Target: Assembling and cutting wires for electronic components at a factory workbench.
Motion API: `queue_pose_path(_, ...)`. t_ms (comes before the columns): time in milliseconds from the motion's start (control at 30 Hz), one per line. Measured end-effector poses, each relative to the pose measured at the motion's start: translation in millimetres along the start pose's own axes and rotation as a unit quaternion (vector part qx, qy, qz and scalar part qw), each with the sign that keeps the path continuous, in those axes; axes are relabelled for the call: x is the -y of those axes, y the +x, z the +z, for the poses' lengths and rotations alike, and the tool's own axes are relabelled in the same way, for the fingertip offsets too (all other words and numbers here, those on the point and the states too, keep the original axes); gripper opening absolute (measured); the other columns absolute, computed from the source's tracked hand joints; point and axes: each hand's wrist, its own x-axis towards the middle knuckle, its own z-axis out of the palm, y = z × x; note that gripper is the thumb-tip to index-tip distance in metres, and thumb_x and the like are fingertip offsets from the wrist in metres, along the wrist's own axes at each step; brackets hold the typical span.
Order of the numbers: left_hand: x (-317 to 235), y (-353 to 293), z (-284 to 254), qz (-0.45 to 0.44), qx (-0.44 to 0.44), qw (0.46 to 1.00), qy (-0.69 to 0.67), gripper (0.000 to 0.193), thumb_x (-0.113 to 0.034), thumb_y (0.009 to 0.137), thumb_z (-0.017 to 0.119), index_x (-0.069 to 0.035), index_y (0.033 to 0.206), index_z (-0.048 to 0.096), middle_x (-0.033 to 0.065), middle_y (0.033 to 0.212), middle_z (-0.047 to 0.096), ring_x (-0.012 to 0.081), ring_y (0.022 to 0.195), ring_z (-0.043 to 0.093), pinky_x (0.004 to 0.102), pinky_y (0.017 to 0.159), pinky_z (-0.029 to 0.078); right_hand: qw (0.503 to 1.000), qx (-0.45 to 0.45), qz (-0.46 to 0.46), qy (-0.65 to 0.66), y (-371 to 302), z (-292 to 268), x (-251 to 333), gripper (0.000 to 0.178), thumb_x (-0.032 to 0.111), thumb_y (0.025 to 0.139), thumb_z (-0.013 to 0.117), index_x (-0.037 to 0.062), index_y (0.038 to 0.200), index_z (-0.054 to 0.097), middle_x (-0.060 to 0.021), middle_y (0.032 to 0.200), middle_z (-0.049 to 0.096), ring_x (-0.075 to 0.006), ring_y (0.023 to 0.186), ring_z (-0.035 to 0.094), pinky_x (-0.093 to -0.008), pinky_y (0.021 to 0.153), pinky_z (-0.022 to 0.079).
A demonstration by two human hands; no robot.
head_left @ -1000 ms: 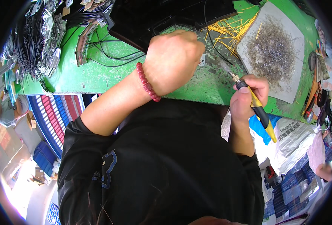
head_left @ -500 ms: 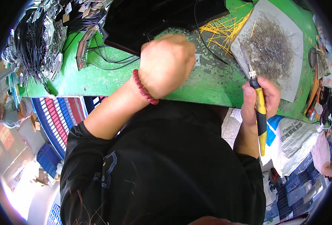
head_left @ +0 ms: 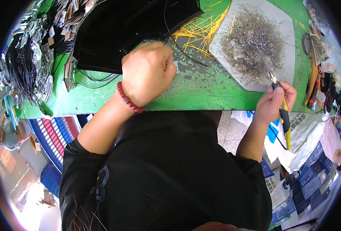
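Observation:
My left hand, with a red bead bracelet at its wrist, is closed in a fist above the green bench at the near edge of a large black casing. What its fingers hold is hidden; a small pale piece shows just beside them. In my right hand is a yellow and black soldering iron. Its metal tip points away from me, over the near part of a grey sheet covered with dark crumbs and wire scraps. Whether the tip touches the scraps, I cannot tell.
Thin yellow sticks lie scattered between casing and sheet. A black cable crosses the bench. Bundles of black wires with metal parts are heaped at the left. Hand tools lie along the right edge.
The view has shifted, so the bench things sit further left. The soldering iron's tip has moved from the grey sheet's left edge to over the scraps. My left hand stays closed.

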Motion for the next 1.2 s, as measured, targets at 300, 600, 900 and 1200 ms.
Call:
queue_pose_path(300, 2, 2, 1, 0.007, 0.007, 1.0, -0.013, 0.012, -0.002, 0.068, 0.064, -0.004, 0.063, 0.054, 0.0075, 0.062, 0.054, 0.0278, 0.06, 0.057, 0.0369, 0.052, 0.044, 0.999, -0.038, -0.006, -0.015, 9, -12, -4, 0.01, -0.003, 0.076, 0.059, 0.0008, 0.083, 0.053, -0.0055, 0.072, 0.056, -0.0081, 0.056, 0.049, -0.0196, 0.056, 0.041)
queue_pose_path(600, 6, 1, 2, 0.02, 0.006, 0.999, -0.035, 0.012, -0.001, 0.069, 0.065, -0.003, 0.064, 0.053, 0.009, 0.063, 0.054, 0.0289, 0.06, 0.057, 0.0375, 0.053, 0.044, 0.999, -0.014, 0.015, -0.033, 9, -13, -7, 0.01, -0.004, 0.076, 0.06, 0.0015, 0.082, 0.054, -0.0046, 0.071, 0.057, -0.0088, 0.057, 0.051, -0.0214, 0.057, 0.042)
queue_pose_path(900, 10, 0, 1, 0.022, 0.014, 0.999, -0.033, 0.011, -0.001, 0.069, 0.065, -0.003, 0.065, 0.055, 0.0091, 0.064, 0.055, 0.0293, 0.062, 0.057, 0.0376, 0.054, 0.045, 0.999, -0.033, 0.019, 0.006, 3, -5, -3, 0.01, -0.002, 0.077, 0.058, 0.0008, 0.084, 0.051, -0.006, 0.07, 0.054, -0.0093, 0.056, 0.048, -0.021, 0.058, 0.042)
queue_pose_path(1200, 12, -3, 1, 0.037, 0.012, 0.999, -0.031, 0.009, -0.005, 0.071, 0.065, -0.003, 0.066, 0.058, 0.0097, 0.067, 0.057, 0.0303, 0.066, 0.059, 0.0383, 0.056, 0.047, 0.975, 0.187, 0.068, 0.102, -56, 56, 22, 0.02, 0.009, 0.083, 0.07, 0.0016, 0.09, 0.052, -0.0054, 0.079, 0.054, -0.0091, 0.069, 0.046, -0.0235, 0.061, 0.036)
